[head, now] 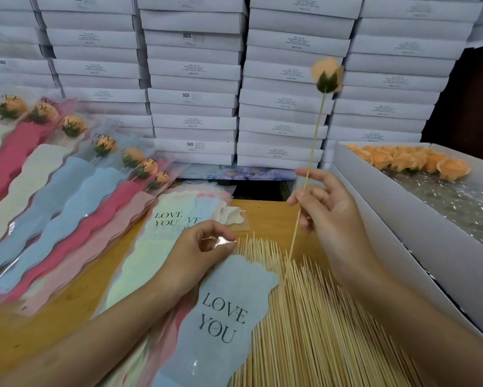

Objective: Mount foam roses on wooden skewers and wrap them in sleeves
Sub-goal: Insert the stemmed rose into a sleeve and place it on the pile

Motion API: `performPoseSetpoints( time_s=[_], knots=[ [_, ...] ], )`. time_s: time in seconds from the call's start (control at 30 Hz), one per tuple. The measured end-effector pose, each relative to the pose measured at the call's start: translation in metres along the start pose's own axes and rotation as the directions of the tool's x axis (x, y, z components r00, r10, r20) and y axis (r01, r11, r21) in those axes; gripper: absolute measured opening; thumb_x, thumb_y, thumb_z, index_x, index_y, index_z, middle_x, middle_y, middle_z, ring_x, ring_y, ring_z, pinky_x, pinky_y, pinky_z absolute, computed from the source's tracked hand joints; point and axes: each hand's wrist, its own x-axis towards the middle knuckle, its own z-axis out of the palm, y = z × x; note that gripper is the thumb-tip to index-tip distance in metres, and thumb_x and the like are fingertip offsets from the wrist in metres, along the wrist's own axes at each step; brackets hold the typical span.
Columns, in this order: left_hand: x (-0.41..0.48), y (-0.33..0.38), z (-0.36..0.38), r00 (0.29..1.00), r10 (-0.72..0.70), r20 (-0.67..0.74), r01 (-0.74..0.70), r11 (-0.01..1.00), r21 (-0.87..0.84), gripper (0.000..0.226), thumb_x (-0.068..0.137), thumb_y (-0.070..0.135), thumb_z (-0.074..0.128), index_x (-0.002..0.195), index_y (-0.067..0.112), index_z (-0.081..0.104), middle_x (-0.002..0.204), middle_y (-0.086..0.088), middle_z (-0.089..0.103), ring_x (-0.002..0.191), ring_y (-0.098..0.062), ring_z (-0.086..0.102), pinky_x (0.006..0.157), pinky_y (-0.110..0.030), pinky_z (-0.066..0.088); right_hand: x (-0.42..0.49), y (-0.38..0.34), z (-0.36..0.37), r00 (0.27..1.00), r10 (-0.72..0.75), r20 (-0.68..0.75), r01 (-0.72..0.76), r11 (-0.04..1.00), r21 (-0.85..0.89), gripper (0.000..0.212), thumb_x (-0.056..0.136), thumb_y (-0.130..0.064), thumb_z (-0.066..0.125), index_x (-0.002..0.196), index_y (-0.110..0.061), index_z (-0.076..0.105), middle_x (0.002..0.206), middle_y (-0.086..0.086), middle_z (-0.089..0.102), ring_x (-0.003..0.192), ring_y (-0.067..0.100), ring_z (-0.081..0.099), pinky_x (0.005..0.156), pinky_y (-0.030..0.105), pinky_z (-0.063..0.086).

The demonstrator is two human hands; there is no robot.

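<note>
Left hand [204, 247]: we pinch the clear top edge of the blue sleeve [226, 311] between thumb and forefinger.
Skewer pile [318, 331]: at 6 o'clock on the desk [265, 216], with the blue sleeve lying partly over it.
Right hand [327, 213]: at 3 o'clock from the left, our fingers grip one skewer [314, 141], nearly upright.
Foam rose [326, 74]: orange, on top of that skewer, at 1 o'clock.
Wrapped roses [100, 146]: fanned out at 10 o'clock.
Loose roses [410, 160]: in a white box [388, 219] at 2 o'clock.

peach rose [326, 72] atop near-upright skewer [310, 163] | blue sleeve [229, 311] flat, mouth possibly lifted | loose skewers [318, 317] beside
</note>
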Motion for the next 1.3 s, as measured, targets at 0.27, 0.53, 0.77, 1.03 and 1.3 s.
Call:
performPoseSetpoints(
  time_s=[0.27, 0.53, 0.77, 1.03, 1.3],
  knots=[
    [0.003, -0.001, 0.001, 1.000, 0.023, -0.016, -0.024, 0.999, -0.027, 0.007, 0.084, 0.000, 0.070, 0.086, 0.005, 0.067, 0.073, -0.011, 0.061, 0.063, -0.021, 0.052, 0.053, -0.020, 0.042, 0.031, -0.001, 0.003, 0.996, -0.031, -0.078, 0.023, 0.995, -0.101, 0.019, 0.098, -0.008, 0.046, 0.103, -0.023, 0.056, 0.066, -0.010, 0.066, 0.051, 0.005, 0.051, 0.050, 0.018, 0.041],
    [0.001, 0.002, 0.003, 0.999, 0.053, -0.010, -0.053, 0.999, -0.012, 0.007, 0.088, 0.004, 0.067, 0.084, -0.001, 0.066, 0.069, -0.018, 0.060, 0.063, -0.021, 0.051, 0.054, -0.021, 0.039, 0.036, 0.016, 0.000, 0.996, -0.022, -0.092, 0.007, 0.988, -0.156, 0.017, 0.101, -0.010, 0.043, 0.100, -0.024, 0.051, 0.071, -0.011, 0.070, 0.059, 0.004, 0.062, 0.052, 0.020, 0.049],
    [0.001, 0.003, 0.003, 0.998, 0.068, -0.018, -0.068, 0.998, 0.004, 0.008, 0.090, 0.005, 0.064, 0.082, 0.005, 0.065, 0.064, -0.001, 0.062, 0.058, -0.012, 0.053, 0.051, -0.017, 0.041, 0.036, 0.026, 0.001, 0.994, 0.086, -0.062, -0.093, 0.989, -0.116, 0.017, 0.102, -0.010, 0.041, 0.099, -0.021, 0.054, 0.066, -0.006, 0.069, 0.051, 0.004, 0.060, 0.048, 0.019, 0.049],
    [0.000, 0.003, 0.002, 0.993, 0.111, -0.044, -0.111, 0.994, 0.002, 0.008, 0.091, 0.005, 0.062, 0.083, 0.006, 0.064, 0.073, -0.005, 0.070, 0.069, -0.012, 0.064, 0.065, -0.016, 0.049, 0.030, 0.032, 0.007, 0.958, 0.284, 0.046, -0.282, 0.958, -0.046, 0.018, 0.103, -0.011, 0.042, 0.101, -0.014, 0.059, 0.063, -0.004, 0.068, 0.049, 0.006, 0.060, 0.047, 0.019, 0.050],
    [0.000, 0.004, 0.002, 0.991, 0.104, -0.082, -0.106, 0.994, -0.021, 0.013, 0.094, 0.007, 0.060, 0.081, 0.011, 0.061, 0.079, -0.013, 0.068, 0.073, -0.021, 0.062, 0.067, -0.026, 0.047, 0.019, 0.033, 0.014, 0.880, 0.392, 0.269, -0.358, 0.919, -0.168, 0.014, 0.100, -0.017, 0.052, 0.098, -0.012, 0.064, 0.075, -0.006, 0.073, 0.066, 0.004, 0.069, 0.058, 0.022, 0.055]
  ],
)
